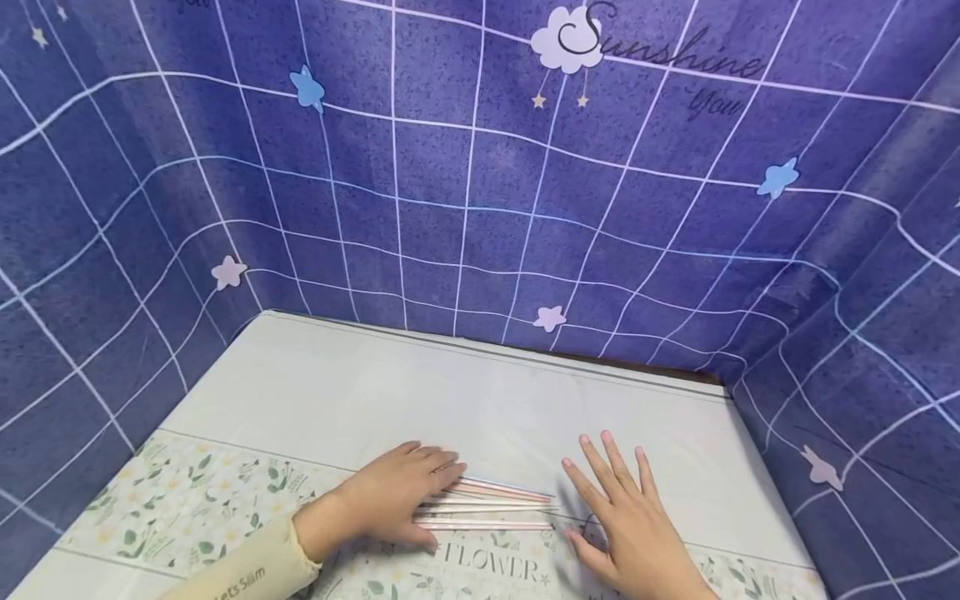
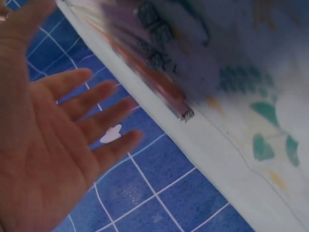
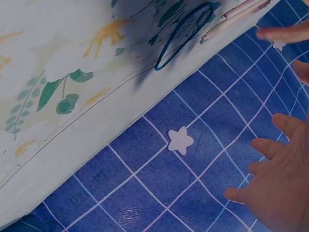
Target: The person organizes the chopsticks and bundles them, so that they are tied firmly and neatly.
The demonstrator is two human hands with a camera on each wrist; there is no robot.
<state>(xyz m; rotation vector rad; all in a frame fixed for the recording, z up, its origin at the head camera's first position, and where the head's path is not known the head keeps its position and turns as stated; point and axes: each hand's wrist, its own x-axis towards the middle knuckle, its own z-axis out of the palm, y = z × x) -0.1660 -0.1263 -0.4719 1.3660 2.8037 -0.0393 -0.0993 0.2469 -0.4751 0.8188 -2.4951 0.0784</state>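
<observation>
Several slim tapered chopsticks [image 1: 495,503], some pinkish and some pale, lie side by side on the table. My left hand [image 1: 393,492] is over their left ends, which it partly hides in the head view. In the left wrist view its fingers [image 2: 108,118] are extended and apart, beside the silver-tipped thick ends of the chopsticks [image 2: 166,87]. Off the thin ends hovers my right hand [image 1: 637,533], fingers spread and holding nothing. A dark teal elastic loop [image 3: 158,66] lies beside the chopstick tips, largely hidden behind the right hand in the head view.
The table [image 1: 360,375] has a white cover with a floral band and printed lettering. A blue grid-patterned curtain [image 1: 435,183] with stars hangs behind it and along both sides, close to the table's edges.
</observation>
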